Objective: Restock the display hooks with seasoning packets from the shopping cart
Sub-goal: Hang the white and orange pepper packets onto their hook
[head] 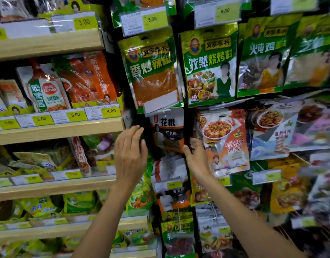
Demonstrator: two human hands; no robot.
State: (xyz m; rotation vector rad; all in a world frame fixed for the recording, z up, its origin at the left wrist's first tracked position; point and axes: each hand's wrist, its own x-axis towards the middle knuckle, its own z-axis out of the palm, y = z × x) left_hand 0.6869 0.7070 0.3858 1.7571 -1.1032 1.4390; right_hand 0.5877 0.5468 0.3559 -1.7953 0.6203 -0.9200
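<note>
The orange, white and black plastic seasoning packet (pixel 167 135) is hanging by its top from the display hook (pixel 165 111), just under a white plastic label holder (pixel 161 103). Both hands are flanking it, probably to square it on the peg. The right hand (pixel 196 159) is pinching the packet's dark right edge between thumb and curled fingers, seemingly steadying it. The left hand (pixel 129 157) is hovering at the left edge with fingers straight, gripping nothing; whether it is touching the packet I cannot tell. Room is looking tight: a pale wooden shelf end (pixel 121 125) is crowding the left, a glossy tofu-picture packet (pixel 223 138) is hanging just beside on the right, and white packets (pixel 169 168) are hanging just below. The shopping cart is not showing.
</note>
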